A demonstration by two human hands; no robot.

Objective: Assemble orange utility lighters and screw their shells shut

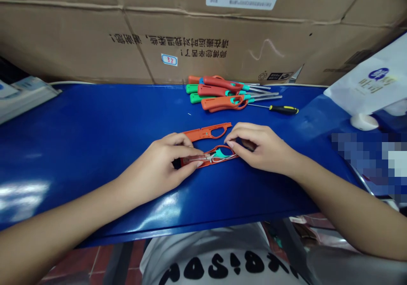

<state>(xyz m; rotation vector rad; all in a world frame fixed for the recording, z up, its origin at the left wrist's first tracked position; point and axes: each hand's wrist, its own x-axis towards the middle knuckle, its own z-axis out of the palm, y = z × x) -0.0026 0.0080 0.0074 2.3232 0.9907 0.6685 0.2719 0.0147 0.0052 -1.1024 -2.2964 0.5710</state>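
An opened gas lighter (208,161) lies on the blue table, its orange half-shell showing a clear fuel tank, a teal trigger (220,153) and thin white wires. My left hand (162,160) is closed around its handle end, thumb on the near edge and fingers on the far side. At the front end, my right hand (262,147) has thumb and forefinger pinched together by the trigger loop; whatever is between the fingertips is hidden. Just behind lies the matching orange shell half (206,133), its left end partly covered by my left fingers.
Several red, orange and green lighters (219,90) are piled at the back, beside a yellow-and-black screwdriver (284,110). A large cardboard box (95,47) walls off the far edge. White packaging (370,77) and a white rounded object (364,122) are at right; a boxed item (25,98) is at left.
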